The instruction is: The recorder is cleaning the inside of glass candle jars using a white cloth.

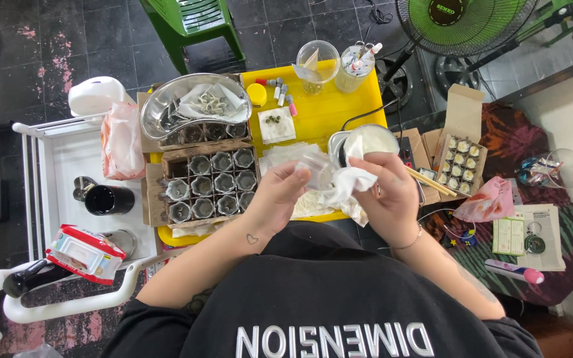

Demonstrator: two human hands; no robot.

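— Tissue (347,187), white and crumpled: where exactly?

— Held up between both hands, above the near edge of the yellow tray (329,109), at 6 o'clock from the round white-topped tub (368,141).

— And the grip?

— Pinched from 9 o'clock by thumb and fingertips of the left hand (285,189), closed on one end. Wrapped from 3 o'clock by the curled fingers of the right hand (390,193), clamped on the bulk of it. Something clear and glossy at the left fingertips; cannot tell whether a small cup or only film.

— Which step, then?

— Probably wiping or unfolding, judging by the two pinches pulling against each other. Nothing set down yet.

— Around the hands?

— At 9 o'clock, a cardboard divider box (210,182) full of small grey cups. At 11 o'clock, a metal kidney basin (167,109) with paper inside. At 3 o'clock, wooden sticks (426,180), and beyond them a second carton (460,162) of small filled cups.

— Needed for the next move?

— Likely a firm hold with the left while the right shifts along the paper; light pressure only, since thin tissue tears. Also care to stay short of the tub at 12 o'clock, just beyond the knuckles.
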